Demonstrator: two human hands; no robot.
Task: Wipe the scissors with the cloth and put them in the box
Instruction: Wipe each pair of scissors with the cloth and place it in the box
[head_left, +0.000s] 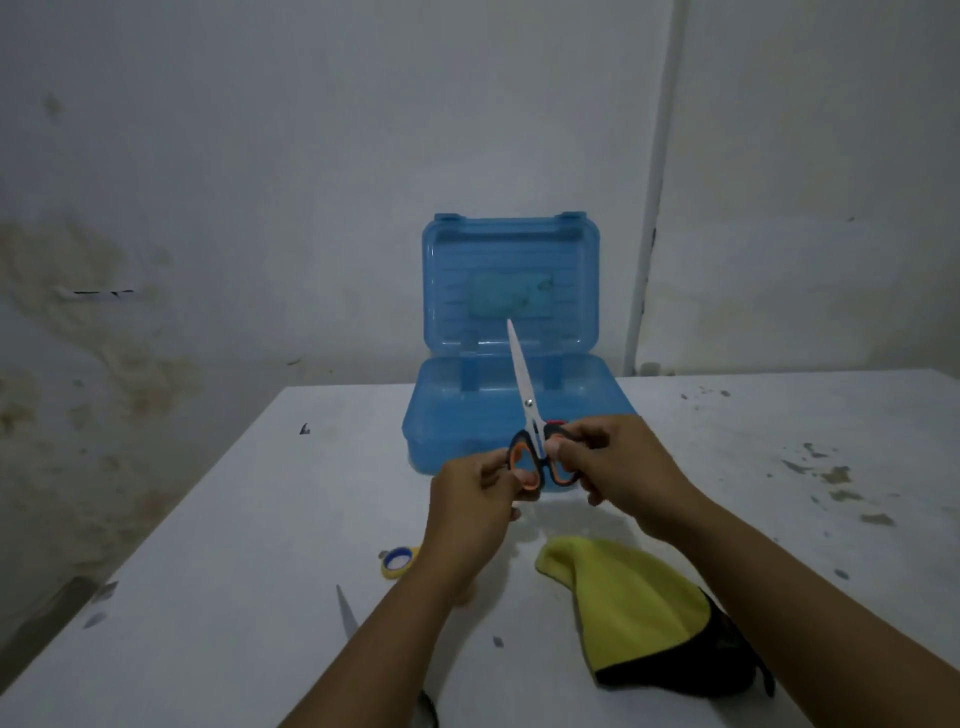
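Both hands hold one pair of scissors (524, 384) with black and orange handles above the table, blades closed and pointing up and away toward the box. My left hand (475, 499) grips the left handle loop and my right hand (613, 467) grips the right loop. Behind them stands the blue translucent box (467, 415), its lid raised upright. The yellow and black cloth (634, 608) lies on the table under my right forearm, apart from the scissors.
A second pair of scissors (347, 613) lies near my left forearm, mostly hidden, only a blade tip showing. A yellow and blue tape roll (397, 561) sits beside it. The white table (234, 545) ends at a stained wall; its left edge runs diagonally.
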